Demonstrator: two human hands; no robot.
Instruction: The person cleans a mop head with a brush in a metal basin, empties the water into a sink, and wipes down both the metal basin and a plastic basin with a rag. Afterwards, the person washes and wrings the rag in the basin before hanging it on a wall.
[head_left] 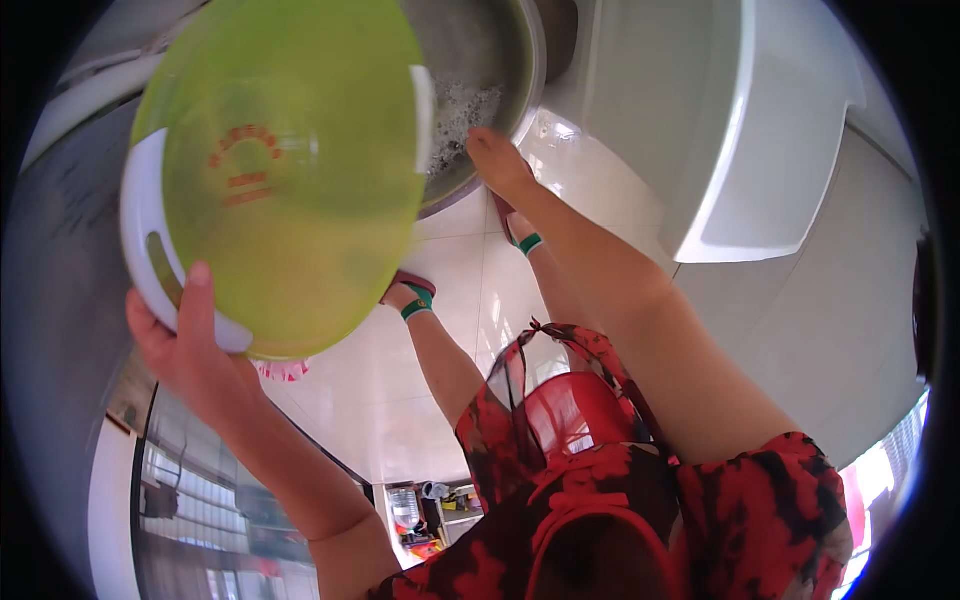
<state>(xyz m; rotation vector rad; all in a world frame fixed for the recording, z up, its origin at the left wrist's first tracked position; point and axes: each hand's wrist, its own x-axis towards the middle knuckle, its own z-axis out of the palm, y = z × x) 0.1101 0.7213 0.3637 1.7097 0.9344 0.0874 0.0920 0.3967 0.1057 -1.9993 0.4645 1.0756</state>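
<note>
A green plastic basin (300, 200) with white handles is held up at the upper left, tilted so that its face with red lettering shows. My left hand (195, 355) is closed round the white handle at its lower left, thumb on top. Behind it is a round metal basin (535, 70) with foamy suds inside. Over this basin's near right edge is my right hand (498, 162), its fingers curled together; what they hold, if anything, is hidden.
To the right of the metal basin stands a white panel-like fixture (745, 150). My feet in red slippers (400, 287) are on the pale tiled floor (370, 410). A shelf with small items (430, 515) shows at the bottom. A grey surface (65, 270) runs along the left.
</note>
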